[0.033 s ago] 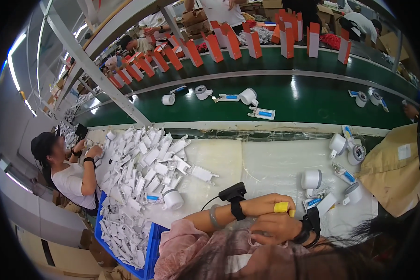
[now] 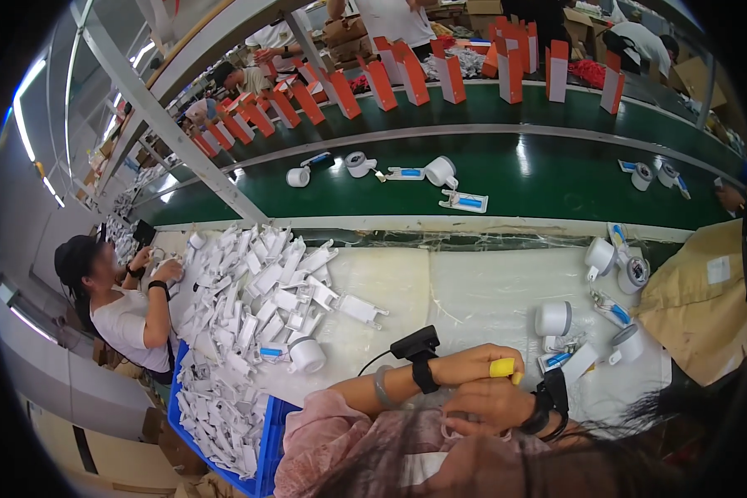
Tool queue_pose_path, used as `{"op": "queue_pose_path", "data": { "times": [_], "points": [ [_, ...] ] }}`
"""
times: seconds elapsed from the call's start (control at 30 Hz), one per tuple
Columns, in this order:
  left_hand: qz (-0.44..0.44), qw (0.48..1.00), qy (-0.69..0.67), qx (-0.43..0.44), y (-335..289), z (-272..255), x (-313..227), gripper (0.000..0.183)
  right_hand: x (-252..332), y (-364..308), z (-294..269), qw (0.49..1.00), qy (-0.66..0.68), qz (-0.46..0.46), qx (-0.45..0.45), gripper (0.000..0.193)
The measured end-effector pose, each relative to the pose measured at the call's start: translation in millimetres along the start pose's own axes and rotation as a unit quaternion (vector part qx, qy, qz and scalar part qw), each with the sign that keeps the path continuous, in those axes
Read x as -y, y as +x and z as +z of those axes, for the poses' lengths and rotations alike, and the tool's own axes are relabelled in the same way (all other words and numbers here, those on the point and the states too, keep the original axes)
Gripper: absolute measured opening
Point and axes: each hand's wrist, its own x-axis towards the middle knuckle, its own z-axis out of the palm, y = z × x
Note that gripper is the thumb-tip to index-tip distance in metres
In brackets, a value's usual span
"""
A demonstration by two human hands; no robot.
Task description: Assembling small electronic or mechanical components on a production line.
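My left hand [image 2: 477,363], with a yellow band on one finger, lies across the back of my right hand [image 2: 491,405]. Both hands have bent fingers, and their fingertips are mostly hidden, so whether anything is in them does not show. Just beyond them on the right lies a white part with a blue cell [image 2: 556,360]. Beside it are a white round housing [image 2: 552,319] and another housing [image 2: 627,344]. Left of my forearm, a white cup-shaped housing [image 2: 307,354] sits at the edge of a heap of white plastic parts [image 2: 257,282].
A blue bin [image 2: 267,448] of similar white parts stands at my left. Ahead, a green conveyor belt [image 2: 539,187] carries several assemblies, with orange-and-white boxes [image 2: 510,75] beyond. A brown bag [image 2: 697,290] rests at right. A co-worker [image 2: 133,319] handles parts at left.
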Motion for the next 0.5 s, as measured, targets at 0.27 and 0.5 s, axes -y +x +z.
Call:
{"op": "queue_pose_path", "data": {
  "times": [0.27,0.5],
  "points": [
    [-0.064,0.983,0.063,-0.161,-2.0,8.9,13.0,0.027,0.1,4.9,0.3,1.0,0.024,-0.019,0.006,0.015],
    [0.013,0.997,-0.066,-0.045,0.1,12.8,21.6,0.026,2.1,1.6,5.3,0.999,0.035,0.001,0.007,0.014]
  ]
}}
